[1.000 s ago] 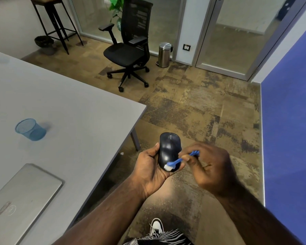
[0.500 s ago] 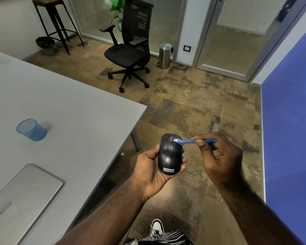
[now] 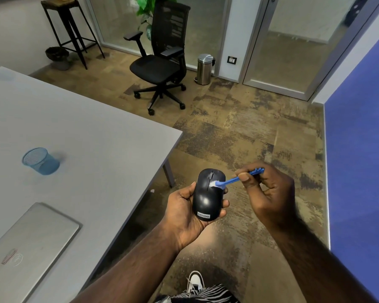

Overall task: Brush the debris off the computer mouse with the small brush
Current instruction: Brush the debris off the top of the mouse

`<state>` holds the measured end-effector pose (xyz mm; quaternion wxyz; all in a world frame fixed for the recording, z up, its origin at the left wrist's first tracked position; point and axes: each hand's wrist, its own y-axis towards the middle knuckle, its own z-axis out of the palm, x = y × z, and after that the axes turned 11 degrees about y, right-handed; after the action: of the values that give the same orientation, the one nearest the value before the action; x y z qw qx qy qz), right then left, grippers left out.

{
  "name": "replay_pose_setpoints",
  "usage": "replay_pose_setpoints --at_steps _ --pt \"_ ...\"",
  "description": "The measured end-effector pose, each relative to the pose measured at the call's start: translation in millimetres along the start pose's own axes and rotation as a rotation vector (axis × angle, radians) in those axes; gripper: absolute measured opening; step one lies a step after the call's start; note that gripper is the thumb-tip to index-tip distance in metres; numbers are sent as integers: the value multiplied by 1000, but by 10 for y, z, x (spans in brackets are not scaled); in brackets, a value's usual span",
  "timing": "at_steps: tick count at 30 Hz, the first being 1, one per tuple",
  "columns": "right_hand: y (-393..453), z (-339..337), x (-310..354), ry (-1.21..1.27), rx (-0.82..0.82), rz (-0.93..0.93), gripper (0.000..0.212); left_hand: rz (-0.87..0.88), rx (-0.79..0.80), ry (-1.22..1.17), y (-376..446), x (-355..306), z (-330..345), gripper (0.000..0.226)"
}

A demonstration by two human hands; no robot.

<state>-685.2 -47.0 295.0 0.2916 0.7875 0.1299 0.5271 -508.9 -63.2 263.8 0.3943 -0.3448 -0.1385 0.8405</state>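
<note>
A black computer mouse [image 3: 207, 199] with a Lenovo label lies in my left hand [image 3: 183, 212], which grips it from below, thumb on its left side and fingertips on its right, held over the floor beside the table. My right hand [image 3: 268, 192] pinches the handle of a small blue brush [image 3: 239, 177] with white bristles. The bristles touch the mouse's right button, just right of the scroll wheel.
A grey table [image 3: 92, 136] stands at my left with a blue mesh cup [image 3: 41, 161] and a closed silver laptop [image 3: 24, 250]. Further off are a black office chair [image 3: 162, 62], a steel bin [image 3: 204, 68], a stool [image 3: 68, 25] and a blue wall [image 3: 359, 160] at right.
The brush went from the rear of the mouse up to its front end, then came down a little onto the right button. My left hand kept the mouse almost still.
</note>
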Motion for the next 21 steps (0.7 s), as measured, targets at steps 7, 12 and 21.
replay_pose_setpoints --at_steps 7,12,21 --pt "104 44 9 -52 -39 56 19 13 16 30 -29 -1 15 55" --pt "158 40 -4 -126 -32 68 13 39 19 73 -60 -3 18 52" --pt "124 11 34 -15 -37 26 13 27 11 -23 -30 -12 -3 56"
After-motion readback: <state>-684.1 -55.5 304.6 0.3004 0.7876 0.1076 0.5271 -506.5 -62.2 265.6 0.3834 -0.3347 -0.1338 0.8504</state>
